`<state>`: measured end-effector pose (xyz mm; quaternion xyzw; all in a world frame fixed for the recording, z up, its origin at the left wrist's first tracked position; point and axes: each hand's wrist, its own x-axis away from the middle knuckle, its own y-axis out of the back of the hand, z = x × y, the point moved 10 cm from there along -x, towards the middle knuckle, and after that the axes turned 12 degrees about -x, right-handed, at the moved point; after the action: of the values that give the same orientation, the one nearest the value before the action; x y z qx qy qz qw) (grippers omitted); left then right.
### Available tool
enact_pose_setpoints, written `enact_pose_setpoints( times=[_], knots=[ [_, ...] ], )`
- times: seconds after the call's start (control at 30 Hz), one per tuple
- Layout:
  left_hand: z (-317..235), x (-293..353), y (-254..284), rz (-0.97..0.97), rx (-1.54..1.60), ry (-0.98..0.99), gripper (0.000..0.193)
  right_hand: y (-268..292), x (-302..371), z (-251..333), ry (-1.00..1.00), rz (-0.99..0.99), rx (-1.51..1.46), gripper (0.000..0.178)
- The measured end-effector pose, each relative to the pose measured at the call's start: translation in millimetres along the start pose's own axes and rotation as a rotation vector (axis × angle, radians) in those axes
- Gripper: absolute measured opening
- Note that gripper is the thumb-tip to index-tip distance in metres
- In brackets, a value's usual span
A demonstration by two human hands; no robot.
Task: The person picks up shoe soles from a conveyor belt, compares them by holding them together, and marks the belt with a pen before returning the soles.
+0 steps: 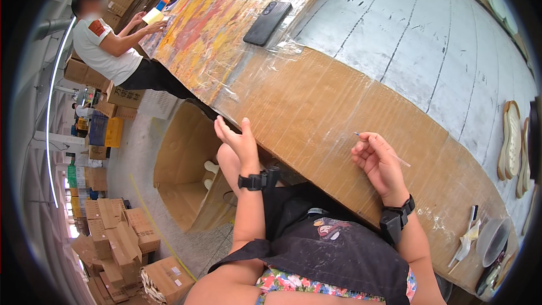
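My left hand (pixel 240 142) is raised at the table's near edge, with fingers stretched out and nothing in it. Below and left of it stands an open cardboard carton (pixel 179 161) with pale shoe soles (pixel 209 182) inside. Above the brown cardboard table cover (pixel 316 107), my right hand (pixel 379 161) is closed on a thin, clear pen-like stick (pixel 402 161) with a blue tip. The stick's middle is hidden by the fingers. Pale shoe soles with brown edges (pixel 510 144) lie at the table's far right.
A black phone (pixel 267 23) lies on the table's far side. At the lower right are a translucent plastic bowl (pixel 493 242) and a small brush (pixel 473 214). Another person (pixel 107 51) works at the far left. Stacked cartons (pixel 116 231) stand on the floor.
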<state>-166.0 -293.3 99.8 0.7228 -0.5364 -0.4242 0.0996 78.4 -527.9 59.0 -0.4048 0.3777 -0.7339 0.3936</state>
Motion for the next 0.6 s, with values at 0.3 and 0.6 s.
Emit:
enact_pose_setpoints(
  times=[0.3,0.6],
  knots=[
    [52.8,-13.3,-47.1,0.314,0.035,0.177,0.076,4.2,7.2,2.1,-0.004,-0.010,0.003,0.021],
    [42.1,-39.8,-51.3,0.295,-0.024,0.106,0.080,3.4,14.0,5.4,0.002,-0.013,0.017,0.020]
  ],
)
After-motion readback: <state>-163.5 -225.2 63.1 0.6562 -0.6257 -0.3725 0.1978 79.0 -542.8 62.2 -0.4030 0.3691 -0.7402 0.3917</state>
